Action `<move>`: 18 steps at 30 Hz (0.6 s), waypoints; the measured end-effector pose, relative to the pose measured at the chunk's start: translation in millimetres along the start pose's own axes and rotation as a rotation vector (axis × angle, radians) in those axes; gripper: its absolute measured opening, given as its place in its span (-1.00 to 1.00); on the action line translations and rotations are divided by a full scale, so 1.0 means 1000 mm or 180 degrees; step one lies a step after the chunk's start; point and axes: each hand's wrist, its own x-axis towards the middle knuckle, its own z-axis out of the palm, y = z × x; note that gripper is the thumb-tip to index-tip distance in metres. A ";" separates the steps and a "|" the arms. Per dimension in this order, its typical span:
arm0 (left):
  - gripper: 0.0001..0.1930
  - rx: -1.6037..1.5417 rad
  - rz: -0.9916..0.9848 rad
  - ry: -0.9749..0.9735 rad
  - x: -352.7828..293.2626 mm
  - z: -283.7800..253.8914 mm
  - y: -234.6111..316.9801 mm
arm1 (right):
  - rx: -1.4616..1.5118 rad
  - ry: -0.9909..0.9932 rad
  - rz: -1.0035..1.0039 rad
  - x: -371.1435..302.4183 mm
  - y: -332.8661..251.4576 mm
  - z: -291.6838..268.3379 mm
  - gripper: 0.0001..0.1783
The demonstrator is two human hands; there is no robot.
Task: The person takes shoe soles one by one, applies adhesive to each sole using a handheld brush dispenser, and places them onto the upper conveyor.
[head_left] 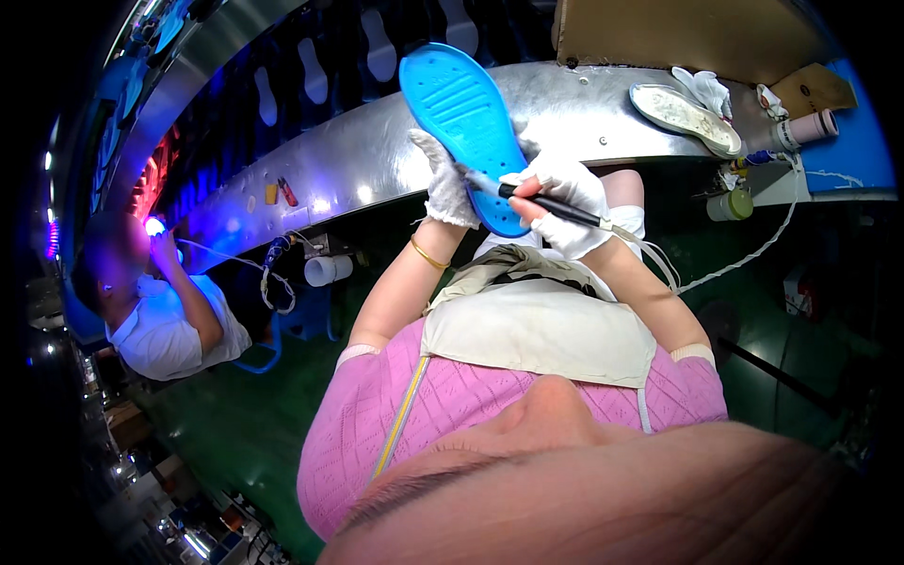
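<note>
A bright blue shoe sole [463,108] with small holes and ridges is held up in front of me, tilted above the near edge of the metal counter. My left hand [444,181], in a white glove, grips its left edge near the lower end. In my gloved right hand [569,202], some fingertips bare, is a black-handled brush [562,209] with a cable or tube running from its back end. The brush's pale tip lies against or just over the lower part of the sole; actual contact cannot be made out.
The curved metal counter [377,171] borders a dark line carrying several pale soles [379,47]. At right lie a white sole [685,117], a white glove [708,92] and a cardboard box [692,33]. A co-worker [174,320] sits at left. A white cable [753,261] hangs at right.
</note>
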 end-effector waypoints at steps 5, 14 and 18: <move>0.07 -0.0416 0.0548 0.0004 0.015 -0.012 0.017 | 0.1042 0.0279 0.1503 0.011 -0.019 -0.003 -0.91; 0.01 -0.0544 0.0782 -0.1587 0.032 0.004 0.045 | 0.2048 0.0446 0.2060 0.025 -0.011 -0.009 -0.90; 0.21 -0.0527 0.1028 -0.1966 0.035 0.012 0.048 | 0.1384 0.0535 0.1510 0.013 0.002 0.006 -0.88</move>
